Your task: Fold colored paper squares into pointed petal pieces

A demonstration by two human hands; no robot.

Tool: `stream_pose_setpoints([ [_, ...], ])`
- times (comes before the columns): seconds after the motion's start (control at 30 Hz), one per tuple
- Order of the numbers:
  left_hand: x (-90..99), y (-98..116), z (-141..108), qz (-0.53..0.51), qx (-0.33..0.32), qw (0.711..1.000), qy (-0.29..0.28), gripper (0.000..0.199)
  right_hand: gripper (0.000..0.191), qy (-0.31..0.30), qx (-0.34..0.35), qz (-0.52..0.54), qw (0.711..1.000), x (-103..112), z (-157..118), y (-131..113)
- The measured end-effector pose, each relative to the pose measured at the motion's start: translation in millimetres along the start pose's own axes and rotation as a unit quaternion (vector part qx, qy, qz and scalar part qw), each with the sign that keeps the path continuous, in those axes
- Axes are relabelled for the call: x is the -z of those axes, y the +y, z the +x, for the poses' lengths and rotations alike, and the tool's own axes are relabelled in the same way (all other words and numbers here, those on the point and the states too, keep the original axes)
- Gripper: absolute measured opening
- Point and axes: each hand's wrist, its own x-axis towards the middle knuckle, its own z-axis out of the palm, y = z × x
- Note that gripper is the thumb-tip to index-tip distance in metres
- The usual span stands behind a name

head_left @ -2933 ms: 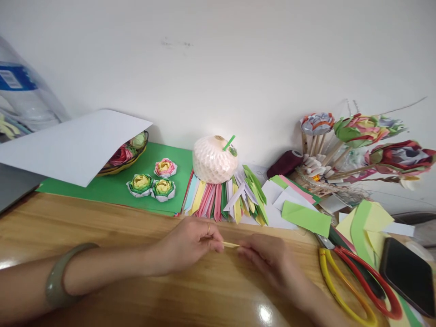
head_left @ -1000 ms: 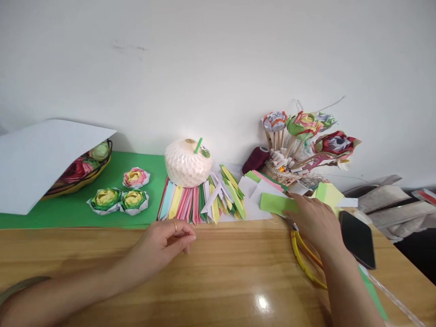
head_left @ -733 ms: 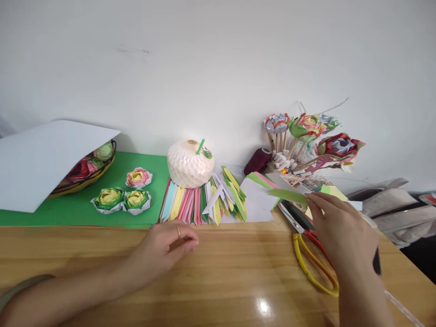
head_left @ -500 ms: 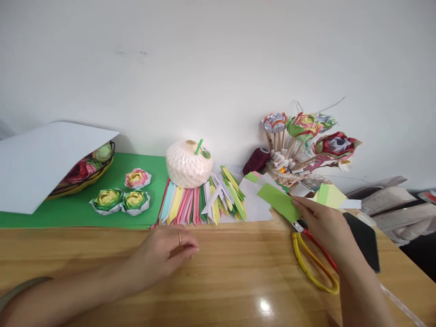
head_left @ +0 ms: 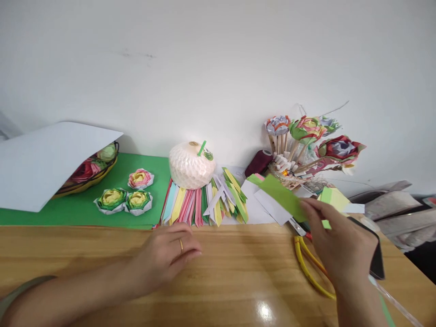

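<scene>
My right hand [head_left: 340,243] pinches one end of a light green paper strip [head_left: 281,197] between thumb and fingers. The strip is held over white paper and the blades of a pair of scissors with yellow and red handles [head_left: 308,270], which lie partly under this hand. My left hand [head_left: 173,254], with a ring on one finger, rests on the wooden table, its fingers curled together and nothing visible in them. Just beyond it lie folded paper strips [head_left: 185,206] in several colours, in front of a white textured pot [head_left: 192,165] with a green stick on top.
Three paper flowers [head_left: 139,201] sit on green sheets [head_left: 78,215] at the left, beside a basket of flowers [head_left: 86,181] partly covered by a white sheet [head_left: 57,159]. Stemmed paper flowers [head_left: 340,149], a maroon thread spool [head_left: 259,162] and a dark flat object [head_left: 376,261] are at the right.
My right hand has shifted slightly right and toward me, lifting the green strip and uncovering more white paper beneath. My left hand has barely moved. The view has shifted slightly.
</scene>
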Motion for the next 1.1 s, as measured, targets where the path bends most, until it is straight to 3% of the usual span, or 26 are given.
stream_pose_setpoints([
  [0.03,0.2,0.3,-0.6,0.015,-0.017,1.0,0.012,0.011,0.023,0.056,0.04,-0.007,0.998,-1.4,-4.0,-13.2],
  [0.07,0.3,0.9,-1.4,0.037,-0.034,0.998,0.026,0.015,0.018,0.068,0.117,0.014,0.991,-3.3,-8.1,-26.9],
  [0.13,-0.2,3.1,-3.0,0.092,-0.065,0.992,0.058,0.027,0.016,-0.01,0.269,0.113,0.956,-7.8,-16.5,-53.9],
  [0.2,-2.1,5.9,-4.1,0.147,-0.087,0.982,0.076,0.026,0.022,-0.115,0.368,0.2,0.901,-12.8,-24.3,-76.8],
  [0.3,-7.5,8.3,-4.4,0.196,-0.116,0.972,0.05,0.009,0.033,-0.184,0.412,0.202,0.869,-20.4,-32.6,-97.5],
  [0.43,-13.9,5.4,-4.8,0.216,-0.124,0.968,0.02,0.028,0.025,-0.248,0.398,0.136,0.873,-27.6,-34.1,-100.9],
  [0.63,-7.1,9.5,-5.9,0.197,-0.055,0.978,-0.048,0.029,0.014,-0.351,0.28,0.165,0.878,-29.7,-27.1,-91.2],
  [0.9,-2.5,14.3,-9.2,0.133,0.054,0.989,-0.03,0.029,0.016,-0.372,0.179,0.225,0.883,-37.4,-30.0,-85.7],
  [1.1,-5.2,7.9,-15.1,0.111,0.117,0.985,-0.054,0.034,0.01,-0.372,0.129,0.265,0.88,-44.8,-34.4,-85.6],
])
